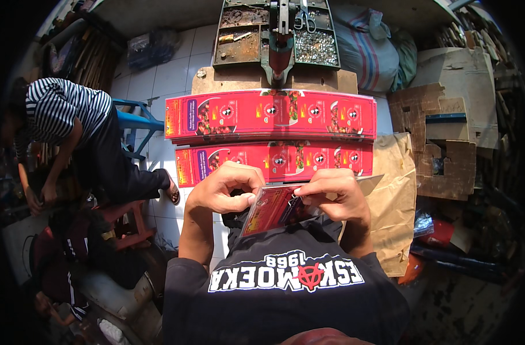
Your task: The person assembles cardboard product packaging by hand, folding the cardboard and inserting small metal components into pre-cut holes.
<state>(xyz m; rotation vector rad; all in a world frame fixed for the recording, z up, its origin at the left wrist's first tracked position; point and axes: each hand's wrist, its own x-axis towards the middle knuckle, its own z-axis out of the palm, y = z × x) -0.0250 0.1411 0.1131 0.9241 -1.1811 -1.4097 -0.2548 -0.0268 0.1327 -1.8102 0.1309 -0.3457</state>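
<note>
Far out to the left of the hands, a person in a striped shirt (58, 112) sits bent over next to a blue stool (137, 123), doing their own thing on the white tiled floor (170, 75).

Coming in closer, the left hand (222, 190) is curled up with the fingers folded in and the thumb pressing on the left edge of a red printed carton blank (274, 208). That blank sits tilted right between both hands, just above the lap. The right hand (337, 195) is clamped on its right side, fingers wrapped over the top edge, so both hands are closed on the same piece, close together but not touching each other as far as I can see.

Just past the knuckles are two long stacks of red printed carton sheets (271, 118) laid flat side by side on the worktop (331, 80). Beyond those stands a green metal press (278, 40) with trays of rusty bits and shiny staples, plus a pair of scissors (304, 20).

To the right of the right hand there's a crumpled brown paper sack (396, 190), then cut cardboard pieces (441, 132).
</note>
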